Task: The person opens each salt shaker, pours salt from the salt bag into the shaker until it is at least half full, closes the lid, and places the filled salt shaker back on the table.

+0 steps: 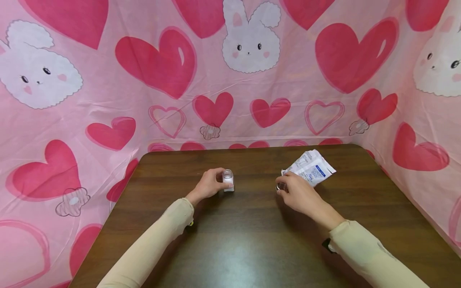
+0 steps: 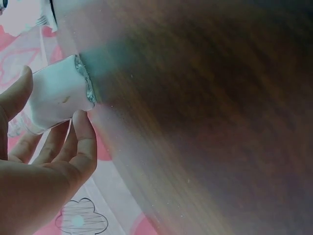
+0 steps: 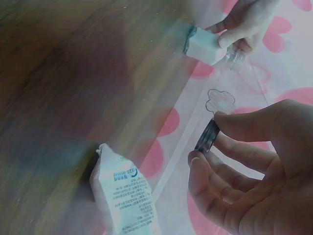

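Note:
A small clear glass bottle [image 1: 228,185] with white contents stands on the dark wooden table [image 1: 230,228], its open mouth upward. My left hand [image 1: 207,184] holds it from the left, thumb and fingers on opposite sides of the glass; the left wrist view shows the bottle's white body [image 2: 61,93] close up. Over to the right, my right hand [image 1: 301,195] pinches a dark, shiny round lid [image 3: 208,136] on edge between thumb and fingers. The lid is apart from the bottle. Just beyond the right hand lies a white printed packet [image 1: 314,171].
Pink cloth [image 1: 252,86] with hearts and rabbits hangs behind the table and at both sides. The packet [image 3: 128,196] lies close beside the right hand, its printed face showing. Bare table lies between the two hands.

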A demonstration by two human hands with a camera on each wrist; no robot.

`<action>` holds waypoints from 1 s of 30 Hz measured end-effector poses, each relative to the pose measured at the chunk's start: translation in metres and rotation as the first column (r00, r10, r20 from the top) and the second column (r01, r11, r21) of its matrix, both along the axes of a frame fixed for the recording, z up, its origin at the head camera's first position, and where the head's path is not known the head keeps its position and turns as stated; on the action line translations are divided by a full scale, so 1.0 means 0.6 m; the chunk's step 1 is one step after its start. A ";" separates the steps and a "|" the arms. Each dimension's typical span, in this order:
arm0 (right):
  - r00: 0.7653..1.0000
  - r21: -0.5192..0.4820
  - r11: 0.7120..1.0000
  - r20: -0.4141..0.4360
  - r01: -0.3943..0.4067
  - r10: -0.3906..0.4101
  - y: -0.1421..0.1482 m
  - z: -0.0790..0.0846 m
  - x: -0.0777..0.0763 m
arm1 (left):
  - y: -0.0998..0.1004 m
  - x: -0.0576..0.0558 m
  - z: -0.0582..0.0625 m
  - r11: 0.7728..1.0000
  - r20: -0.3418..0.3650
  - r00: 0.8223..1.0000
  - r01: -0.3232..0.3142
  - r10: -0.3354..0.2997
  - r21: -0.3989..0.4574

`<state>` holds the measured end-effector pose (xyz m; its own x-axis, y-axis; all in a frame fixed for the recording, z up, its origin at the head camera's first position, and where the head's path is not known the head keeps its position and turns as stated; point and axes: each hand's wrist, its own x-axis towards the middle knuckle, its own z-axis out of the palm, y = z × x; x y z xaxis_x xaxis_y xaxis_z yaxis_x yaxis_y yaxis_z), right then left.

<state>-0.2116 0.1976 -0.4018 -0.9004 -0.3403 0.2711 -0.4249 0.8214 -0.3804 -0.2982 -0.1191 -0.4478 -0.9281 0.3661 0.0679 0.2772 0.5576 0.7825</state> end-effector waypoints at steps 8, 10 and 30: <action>1.000 -0.020 1.000 0.013 -0.010 0.010 -0.029 0.005 -0.019 | 0.000 -0.001 0.002 1.000 0.018 1.000 -0.012 0.012 -0.011; 1.000 -0.025 0.999 0.001 -0.024 0.024 -0.035 0.007 -0.022 | 0.000 -0.001 0.002 1.000 0.020 1.000 -0.011 0.011 -0.015; 0.993 -0.025 0.993 -0.030 -0.114 0.114 -0.078 0.016 -0.054 | 0.000 -0.003 -0.002 1.000 0.005 1.000 0.000 0.000 -0.005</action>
<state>-0.2440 0.1509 -0.3922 -0.8480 -0.4324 0.3064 -0.5261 0.7566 -0.3883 -0.2998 -0.1192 -0.4488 -0.9283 0.3667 0.0611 0.2731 0.5612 0.7813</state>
